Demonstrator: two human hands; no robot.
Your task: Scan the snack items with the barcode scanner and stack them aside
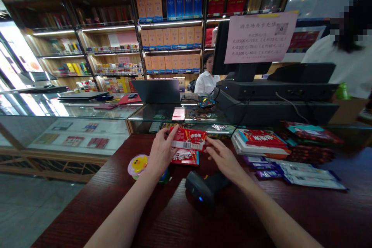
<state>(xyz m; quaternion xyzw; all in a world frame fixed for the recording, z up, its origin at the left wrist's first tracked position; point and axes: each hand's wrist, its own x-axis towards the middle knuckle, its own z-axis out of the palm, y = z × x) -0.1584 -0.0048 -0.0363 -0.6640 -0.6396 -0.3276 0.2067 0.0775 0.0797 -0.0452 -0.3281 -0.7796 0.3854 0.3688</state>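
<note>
My left hand grips the left end of a red snack box, its barcode side turned up. At the box's right end, my right hand has its fingertips against the edge. Directly below lies a second red snack packet on the dark wooden counter. A black barcode scanner with a lit blue light rests between my forearms. Beside my left wrist is a clear-lidded toy or candy tub with a yellow duck, partly hidden by the hand.
Red and white snack boxes are stacked at right, near purple-wrapped bars and dark red packs. Behind stand a monitor with a pink notice, a phone on the glass case, a laptop and two people.
</note>
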